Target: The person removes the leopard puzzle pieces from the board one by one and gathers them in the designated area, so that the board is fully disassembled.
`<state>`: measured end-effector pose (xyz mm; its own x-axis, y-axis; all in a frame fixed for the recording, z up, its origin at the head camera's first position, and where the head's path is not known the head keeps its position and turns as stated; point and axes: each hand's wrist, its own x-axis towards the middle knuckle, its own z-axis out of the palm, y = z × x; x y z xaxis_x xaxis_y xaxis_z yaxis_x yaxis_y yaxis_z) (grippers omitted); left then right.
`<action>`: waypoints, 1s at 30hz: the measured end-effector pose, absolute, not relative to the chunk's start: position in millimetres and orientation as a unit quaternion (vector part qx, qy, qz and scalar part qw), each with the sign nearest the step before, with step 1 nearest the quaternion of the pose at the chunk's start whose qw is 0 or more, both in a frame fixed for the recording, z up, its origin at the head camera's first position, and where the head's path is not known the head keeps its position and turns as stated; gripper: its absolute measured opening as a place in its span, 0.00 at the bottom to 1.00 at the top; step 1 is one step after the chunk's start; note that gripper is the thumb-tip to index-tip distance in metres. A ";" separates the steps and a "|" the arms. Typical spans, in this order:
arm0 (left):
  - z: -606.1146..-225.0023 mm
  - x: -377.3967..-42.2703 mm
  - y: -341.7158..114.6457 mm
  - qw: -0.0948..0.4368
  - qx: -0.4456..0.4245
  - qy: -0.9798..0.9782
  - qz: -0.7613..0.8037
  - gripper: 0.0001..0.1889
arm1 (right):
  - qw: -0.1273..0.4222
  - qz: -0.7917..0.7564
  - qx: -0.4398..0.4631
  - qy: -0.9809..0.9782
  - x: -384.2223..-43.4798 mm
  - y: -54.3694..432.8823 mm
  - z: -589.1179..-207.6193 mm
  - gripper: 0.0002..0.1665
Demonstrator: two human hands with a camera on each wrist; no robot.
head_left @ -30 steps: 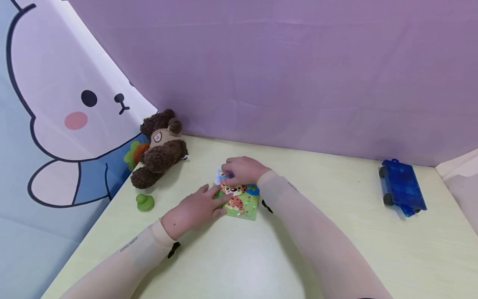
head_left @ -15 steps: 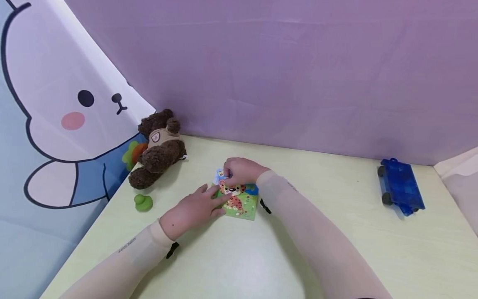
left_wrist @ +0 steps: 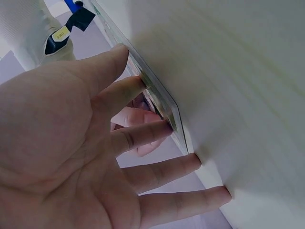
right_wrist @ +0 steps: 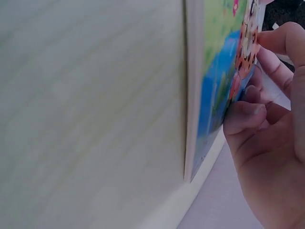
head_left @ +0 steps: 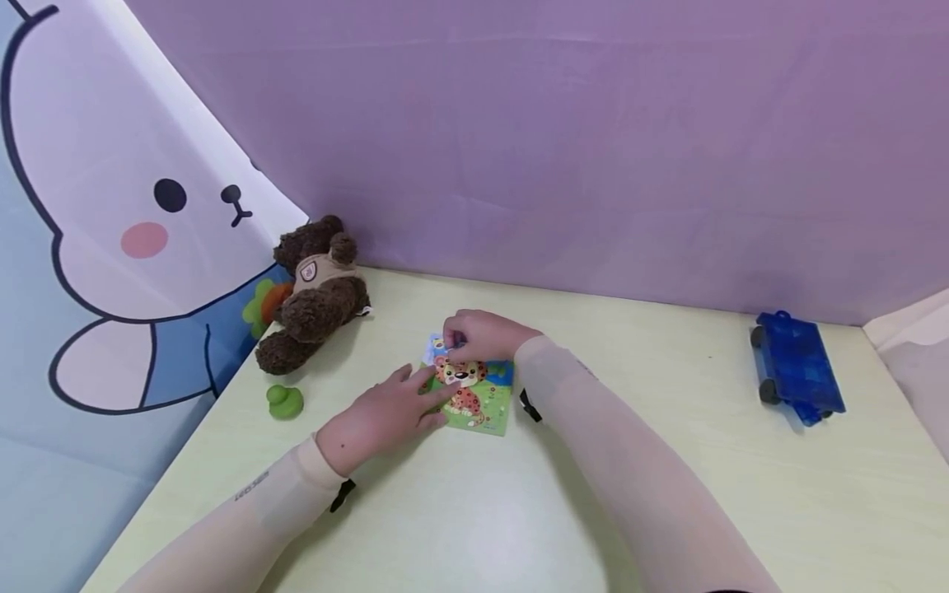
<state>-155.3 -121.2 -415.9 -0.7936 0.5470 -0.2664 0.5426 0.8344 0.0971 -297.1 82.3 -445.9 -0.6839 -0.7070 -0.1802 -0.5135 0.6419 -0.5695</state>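
Note:
A small picture puzzle board (head_left: 485,412) with a spotted leopard cub on green grass lies flat near the table's middle. My left hand (head_left: 381,416) has its fingers spread, some tips resting on the board's left edge and others on the table in the left wrist view. Over the upper part of the picture, my right hand (head_left: 485,336) is bent with thumb and fingers curled together. They appear to pinch a small puzzle piece (right_wrist: 235,86) by the leopard's ear; the fingers hide most of it.
A brown teddy bear (head_left: 319,301) lies at the table's back left corner, with a green toy duck (head_left: 285,402) in front of it. At the far right stands a blue toy cart (head_left: 799,366). A purple cloth wall (head_left: 593,165) rises behind the table.
My right hand has shifted very slightly at the top of the board, its fingers staying curled. The left hand keeps its place, and the view has moved a little.

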 end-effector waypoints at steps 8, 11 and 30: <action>-416.4 -154.4 -121.5 0.145 0.283 0.948 0.021 0.29 | 0.229 -0.272 -0.324 0.877 -302.9 89.6 -449.4 0.07; -416.6 -154.4 -121.3 0.139 0.286 0.948 0.021 0.29 | 0.236 -0.287 -0.316 0.873 -303.3 93.5 -449.6 0.07; -418.8 -155.7 -121.4 0.129 0.290 0.948 0.009 0.29 | 0.256 -0.395 -0.275 0.838 -294.3 112.7 -451.5 0.09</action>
